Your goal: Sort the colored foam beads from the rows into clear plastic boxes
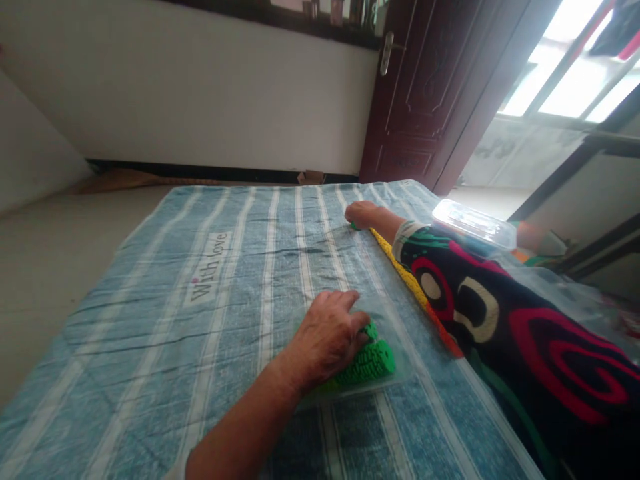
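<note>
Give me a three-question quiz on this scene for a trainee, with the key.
1. True or false: the left hand rests on a green ridged object.
2. Multiple choice: the right hand is closed on A) a small green piece, or B) a clear plastic box.
3. Fill in the blank: the words printed on the striped blue cover read ____.

Key: 1 true; 2 A; 3 With love.
</note>
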Action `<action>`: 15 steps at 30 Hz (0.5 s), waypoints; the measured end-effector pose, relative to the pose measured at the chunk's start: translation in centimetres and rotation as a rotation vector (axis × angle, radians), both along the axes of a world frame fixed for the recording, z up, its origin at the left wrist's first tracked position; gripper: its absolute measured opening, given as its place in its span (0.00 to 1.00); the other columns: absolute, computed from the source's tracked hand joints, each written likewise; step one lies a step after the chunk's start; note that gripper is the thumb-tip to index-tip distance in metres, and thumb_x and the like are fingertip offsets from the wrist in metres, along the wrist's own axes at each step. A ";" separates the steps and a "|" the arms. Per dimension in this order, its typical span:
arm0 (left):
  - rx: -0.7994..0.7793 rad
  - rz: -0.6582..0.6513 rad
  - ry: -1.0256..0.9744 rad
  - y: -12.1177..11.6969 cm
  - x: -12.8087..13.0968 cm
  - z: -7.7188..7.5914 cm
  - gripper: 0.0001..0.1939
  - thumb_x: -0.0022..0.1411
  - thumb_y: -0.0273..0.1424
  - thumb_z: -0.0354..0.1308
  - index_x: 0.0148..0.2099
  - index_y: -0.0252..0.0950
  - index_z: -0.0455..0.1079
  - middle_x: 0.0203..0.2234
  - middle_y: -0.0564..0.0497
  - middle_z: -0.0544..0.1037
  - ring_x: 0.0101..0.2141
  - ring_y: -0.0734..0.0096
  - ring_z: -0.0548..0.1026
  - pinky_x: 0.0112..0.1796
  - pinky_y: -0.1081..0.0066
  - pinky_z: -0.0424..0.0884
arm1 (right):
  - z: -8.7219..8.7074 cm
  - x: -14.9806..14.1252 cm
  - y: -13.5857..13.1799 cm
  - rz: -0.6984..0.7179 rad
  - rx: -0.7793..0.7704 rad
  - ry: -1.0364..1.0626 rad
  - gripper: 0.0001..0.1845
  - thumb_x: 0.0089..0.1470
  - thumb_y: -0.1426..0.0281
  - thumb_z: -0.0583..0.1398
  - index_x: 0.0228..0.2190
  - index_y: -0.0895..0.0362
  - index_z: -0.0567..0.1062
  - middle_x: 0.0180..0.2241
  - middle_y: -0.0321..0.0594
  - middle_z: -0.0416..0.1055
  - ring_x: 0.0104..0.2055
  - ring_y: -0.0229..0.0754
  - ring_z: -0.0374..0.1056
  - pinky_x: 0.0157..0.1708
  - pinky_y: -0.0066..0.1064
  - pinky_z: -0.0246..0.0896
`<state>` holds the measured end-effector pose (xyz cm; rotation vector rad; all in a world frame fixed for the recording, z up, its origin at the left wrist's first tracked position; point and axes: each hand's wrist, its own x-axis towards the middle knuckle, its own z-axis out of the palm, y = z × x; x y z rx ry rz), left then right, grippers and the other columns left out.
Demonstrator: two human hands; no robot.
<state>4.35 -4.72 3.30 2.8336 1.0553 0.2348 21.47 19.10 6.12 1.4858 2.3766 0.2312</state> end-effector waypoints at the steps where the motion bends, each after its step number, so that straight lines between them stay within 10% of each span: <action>1: 0.000 0.001 0.005 0.0 0.0 0.0 0.09 0.63 0.35 0.63 0.43 0.37 0.77 0.51 0.38 0.74 0.48 0.48 0.74 0.48 0.48 0.70 | 0.0 0.0 0.0 0.007 0.002 -0.012 0.19 0.53 0.80 0.59 0.47 0.65 0.79 0.48 0.56 0.75 0.51 0.52 0.71 0.46 0.33 0.65; 15: -0.023 0.004 0.035 0.2 0.1 0.4 0.10 0.64 0.36 0.62 0.45 0.39 0.77 0.51 0.40 0.74 0.48 0.50 0.74 0.50 0.50 0.69 | 2.7 0.4 -2.9 0.062 0.028 0.003 0.15 0.51 0.78 0.63 0.42 0.61 0.82 0.42 0.48 0.77 0.44 0.46 0.71 0.37 0.29 0.60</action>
